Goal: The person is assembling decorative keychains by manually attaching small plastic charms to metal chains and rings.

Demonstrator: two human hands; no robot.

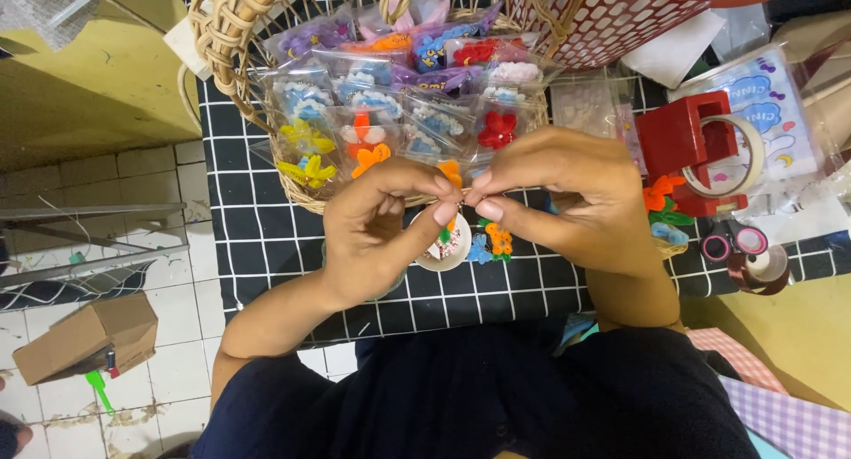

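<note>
Head view. Nearest the lens: dark lap, then both forearms over a black cloth (266, 237) gridded in white. Left hand (377, 228) and right hand (554, 202) met fingertip to fingertip, each pinching a small orange pipe-cleaner flower (451, 172); it sat between the thumbs, above a small white tape roll (450, 246). Step judged: fine twisting or shaping of the flower; the next move would call for a steady pinch from both hands. Wicker basket (266, 122) behind held clear plastic packets (417, 113) of blue, red, yellow and orange flowers. Red tape dispenser (687, 144) sat right; brown cardboard box (84, 335) on floor, left.
</note>
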